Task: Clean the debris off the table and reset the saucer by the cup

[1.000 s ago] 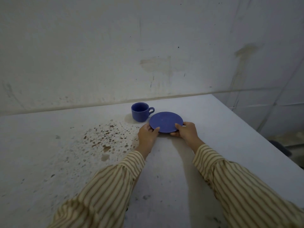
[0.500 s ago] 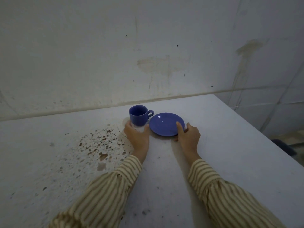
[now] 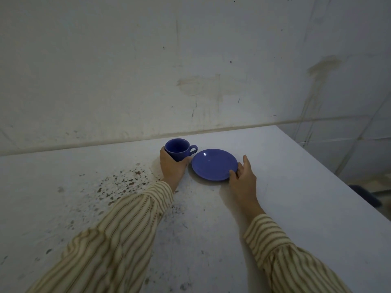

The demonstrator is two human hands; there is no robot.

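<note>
A blue cup point(image 3: 179, 148) stands upright on the white table point(image 3: 296, 187), handle pointing right. My left hand point(image 3: 172, 169) is wrapped around its near side. Right beside it a blue saucer point(image 3: 213, 163) lies flat on the table. My right hand point(image 3: 243, 178) touches the saucer's right rim with thumb and fingertips, fingers spread. Brown debris point(image 3: 124, 185) is scattered over the table left of my left hand.
A stained white wall point(image 3: 190, 70) runs along the table's far edge. The table's right edge point(image 3: 338, 176) drops to a tiled floor where a dark object point(image 3: 366, 197) lies. Smaller specks point(image 3: 179, 210) dot the table between my sleeves.
The saucer was set down flat right of the cup. My left hand let go of it and moved left onto the cup. My right hand slid to the saucer's right rim.
</note>
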